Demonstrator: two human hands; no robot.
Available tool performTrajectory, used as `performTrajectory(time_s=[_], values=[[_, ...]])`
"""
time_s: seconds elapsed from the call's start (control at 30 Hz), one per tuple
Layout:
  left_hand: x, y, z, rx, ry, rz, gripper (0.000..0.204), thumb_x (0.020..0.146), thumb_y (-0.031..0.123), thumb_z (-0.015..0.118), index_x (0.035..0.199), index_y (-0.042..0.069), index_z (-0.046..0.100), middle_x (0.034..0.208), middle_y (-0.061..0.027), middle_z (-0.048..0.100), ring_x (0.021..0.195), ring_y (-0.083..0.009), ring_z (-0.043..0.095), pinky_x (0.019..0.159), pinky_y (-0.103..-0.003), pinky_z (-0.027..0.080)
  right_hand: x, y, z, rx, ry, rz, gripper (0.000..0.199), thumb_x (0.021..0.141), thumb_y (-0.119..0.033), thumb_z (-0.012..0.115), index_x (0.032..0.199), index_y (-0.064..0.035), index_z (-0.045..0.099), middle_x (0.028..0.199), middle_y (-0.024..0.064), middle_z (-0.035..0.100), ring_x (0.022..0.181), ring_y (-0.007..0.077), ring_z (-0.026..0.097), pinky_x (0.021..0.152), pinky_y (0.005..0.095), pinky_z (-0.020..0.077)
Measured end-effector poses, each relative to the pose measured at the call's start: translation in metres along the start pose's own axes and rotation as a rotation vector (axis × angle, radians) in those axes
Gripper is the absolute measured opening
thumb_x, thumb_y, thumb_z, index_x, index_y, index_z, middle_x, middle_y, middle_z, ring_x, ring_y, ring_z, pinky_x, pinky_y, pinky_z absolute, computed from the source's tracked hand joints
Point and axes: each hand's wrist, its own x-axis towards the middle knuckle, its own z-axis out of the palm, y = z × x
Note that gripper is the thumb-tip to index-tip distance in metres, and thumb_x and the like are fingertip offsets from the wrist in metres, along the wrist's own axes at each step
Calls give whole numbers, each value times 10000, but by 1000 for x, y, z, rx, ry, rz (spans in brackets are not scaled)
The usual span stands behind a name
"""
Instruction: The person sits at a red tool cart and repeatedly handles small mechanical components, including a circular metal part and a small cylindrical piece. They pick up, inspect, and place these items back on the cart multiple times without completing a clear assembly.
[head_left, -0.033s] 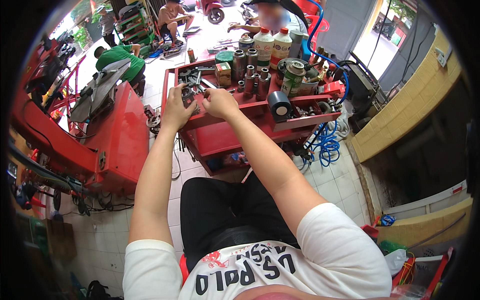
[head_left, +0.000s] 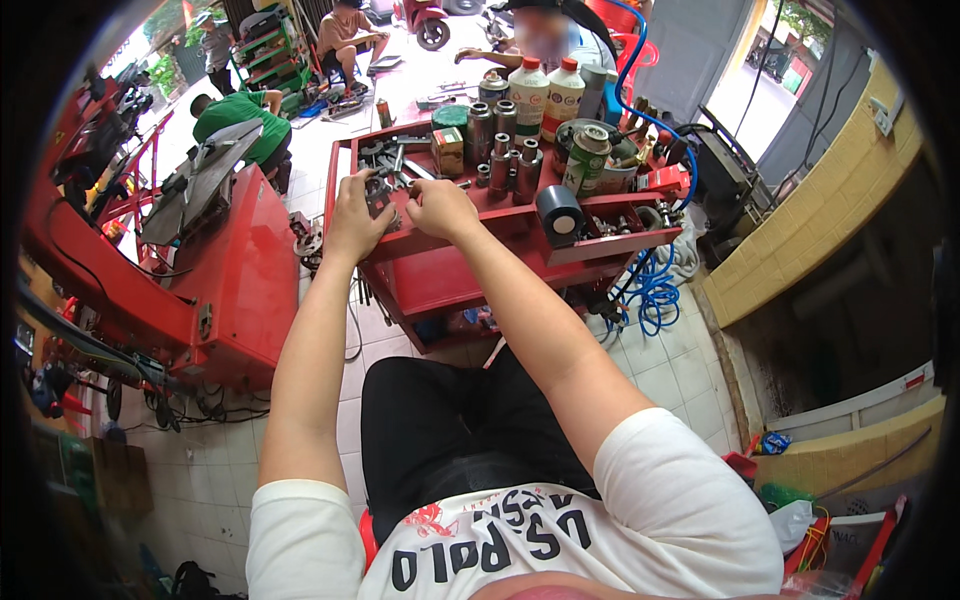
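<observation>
My left hand [head_left: 354, 218] is over the near left corner of a red tool cart [head_left: 430, 278]. Its thumb and fingers are closed around a small dark metal part [head_left: 378, 198], whose exact kind I cannot make out. Just to the right, my right hand [head_left: 443, 210] is curled with its fingertips turned toward that part. Whatever it pinches, if anything, is hidden. Behind the hands, wrenches and loose metal tools [head_left: 398, 158] lie in the tray beside a small cardboard box [head_left: 447, 152]. Several steel sockets [head_left: 500, 165] stand upright to its right.
White bottles with red caps [head_left: 529, 100], a green-and-white can [head_left: 586, 160] and a dark cylinder [head_left: 560, 212] crowd the cart's right side. A blue hose [head_left: 655, 290] coils beside it. At left stands a red machine [head_left: 245, 270]; a person in green [head_left: 240, 130] bends beyond it.
</observation>
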Motion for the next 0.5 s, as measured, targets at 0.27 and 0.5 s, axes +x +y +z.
performTrajectory(time_s=[0.27, 0.5], values=[[-1, -8, -1, -62, -26, 15, 522, 933, 162, 708, 1395, 49, 492, 1284, -215, 593, 1201, -408, 609, 1013, -465, 501, 0, -4, 0, -16, 3, 6, 310, 867, -272, 663, 1056, -45, 755, 949, 204, 749, 930, 396, 722, 863, 489, 569], [13, -23, 6, -151, -52, -94, 580, 936, 188, 728, 1436, 23, 483, 1327, -217, 582, 1247, -379, 585, 1067, -432, 460, 2, 1, 6, -29, 27, -4, 268, 850, -285, 658, 961, -58, 747, 987, 209, 746, 958, 404, 715, 880, 508, 561]])
